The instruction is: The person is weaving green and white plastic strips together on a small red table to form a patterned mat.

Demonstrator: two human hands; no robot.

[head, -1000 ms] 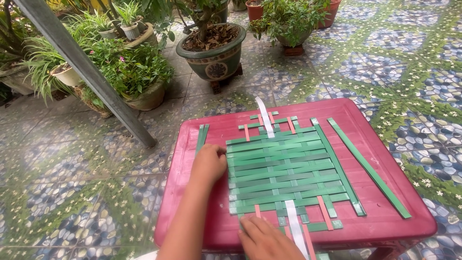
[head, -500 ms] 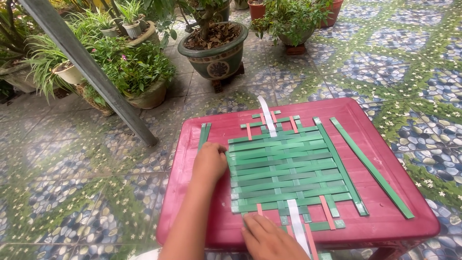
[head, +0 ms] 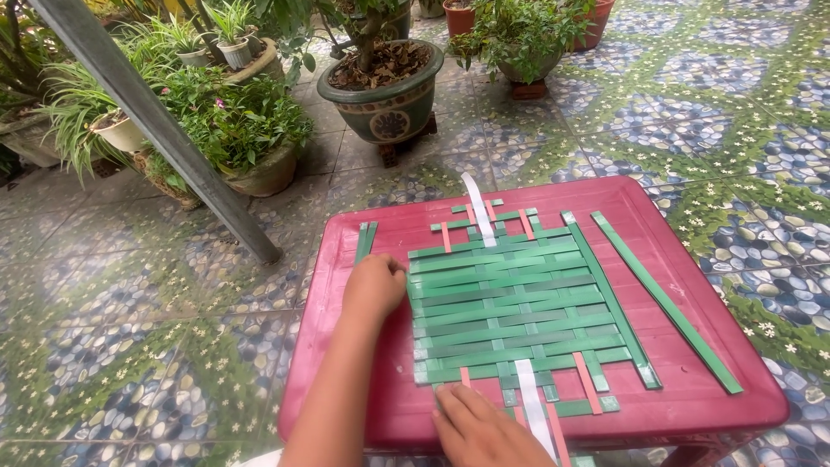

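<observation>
A woven mat [head: 519, 303] of green strips, with a white strip [head: 529, 398] and a few orange ones running through it, lies flat on a red plastic table [head: 389, 406]. My left hand [head: 374, 288] rests curled against the mat's left edge, fingertips touching the ends of the green strips. My right hand [head: 484, 425] lies flat on the table at the mat's near edge, fingers pressing on the lower strip ends beside the white strip. Neither hand lifts anything.
A long loose green strip [head: 666, 301] lies diagonally on the table's right side; two short green strips [head: 365, 242] lie at the left. Potted plants [head: 385, 82] stand on the patterned tile floor beyond. A grey slanted pole [head: 164, 130] crosses at the left.
The view has shifted slightly. My right hand has slid a little left along the mat's near edge. My left hand stays at the left edge.
</observation>
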